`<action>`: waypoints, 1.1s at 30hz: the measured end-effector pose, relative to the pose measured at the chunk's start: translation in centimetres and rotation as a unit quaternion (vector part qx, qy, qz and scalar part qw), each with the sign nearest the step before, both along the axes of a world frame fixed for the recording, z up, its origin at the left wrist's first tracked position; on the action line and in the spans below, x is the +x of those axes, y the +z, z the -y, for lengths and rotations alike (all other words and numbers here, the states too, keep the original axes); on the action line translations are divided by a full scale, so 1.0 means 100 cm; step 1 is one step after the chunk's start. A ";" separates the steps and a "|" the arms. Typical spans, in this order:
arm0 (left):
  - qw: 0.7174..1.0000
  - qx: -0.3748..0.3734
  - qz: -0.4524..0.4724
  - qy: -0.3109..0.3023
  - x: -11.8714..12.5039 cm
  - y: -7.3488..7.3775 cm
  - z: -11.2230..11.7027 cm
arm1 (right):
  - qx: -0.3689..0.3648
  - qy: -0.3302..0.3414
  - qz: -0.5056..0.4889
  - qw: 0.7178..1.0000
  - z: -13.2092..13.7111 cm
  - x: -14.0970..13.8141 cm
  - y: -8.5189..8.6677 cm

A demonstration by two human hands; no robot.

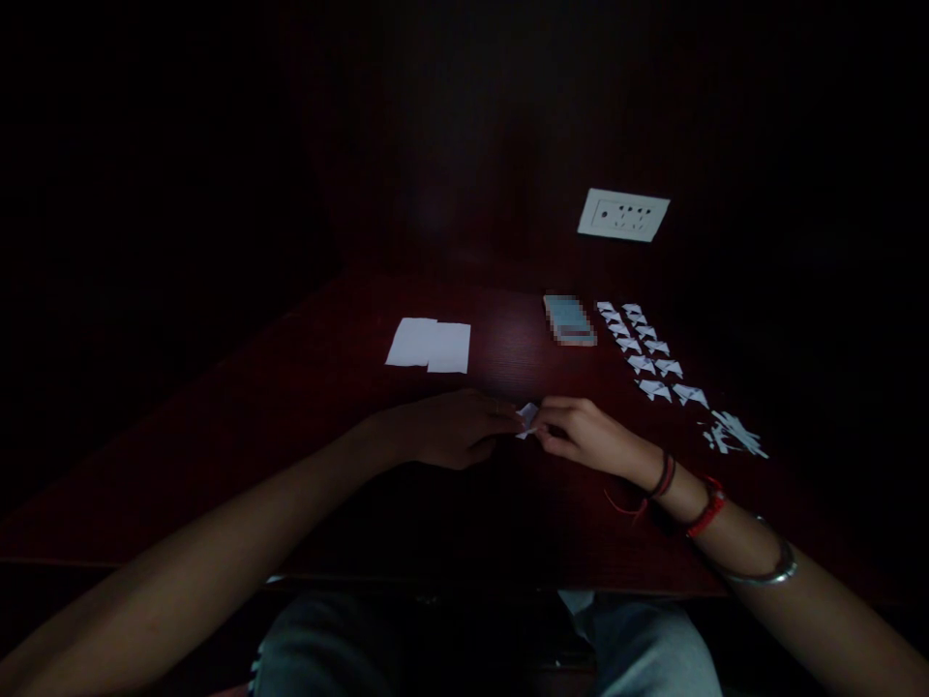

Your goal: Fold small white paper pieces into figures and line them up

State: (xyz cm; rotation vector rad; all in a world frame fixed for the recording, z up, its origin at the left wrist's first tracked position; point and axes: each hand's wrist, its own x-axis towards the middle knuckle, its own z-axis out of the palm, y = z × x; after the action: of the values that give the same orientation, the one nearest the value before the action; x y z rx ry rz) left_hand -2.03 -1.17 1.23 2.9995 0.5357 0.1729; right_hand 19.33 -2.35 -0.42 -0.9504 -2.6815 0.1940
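Observation:
My left hand (454, 428) and my right hand (584, 436) meet over the middle of a dark red table (290, 407). Both pinch a small white piece of folded paper (527, 417) between their fingertips, just above the table top. My right wrist carries red and dark thread bands and a metal bangle. To the right, several small folded white paper pieces (649, 353) lie in two rows. A loose pile of white paper scraps (733, 433) sits beyond the end of the rows.
Two overlapping white paper sheets (431, 345) lie at the table's far left-centre. A small blurred box-like object (570, 319) rests beside the rows. A white wall socket plate (622, 214) is on the dark wall behind. The room is very dim.

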 end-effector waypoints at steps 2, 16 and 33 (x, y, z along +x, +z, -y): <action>1.000 -0.010 -0.002 0.004 0.000 0.001 0.000 | -0.047 -0.013 -0.037 0.998 -0.001 0.001 0.000; 1.000 -0.024 -0.015 0.001 -0.002 -0.003 -0.002 | -0.071 -0.021 -0.062 0.995 -0.001 -0.004 0.001; 0.999 -0.043 -0.012 0.002 -0.001 0.001 0.000 | -0.133 -0.066 -0.061 0.987 -0.008 -0.004 0.003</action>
State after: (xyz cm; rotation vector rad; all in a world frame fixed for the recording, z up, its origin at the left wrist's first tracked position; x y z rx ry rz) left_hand -2.14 -1.20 1.32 2.9206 0.5383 0.1111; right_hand 18.97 -1.52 -0.10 -1.1481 -2.5117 0.5740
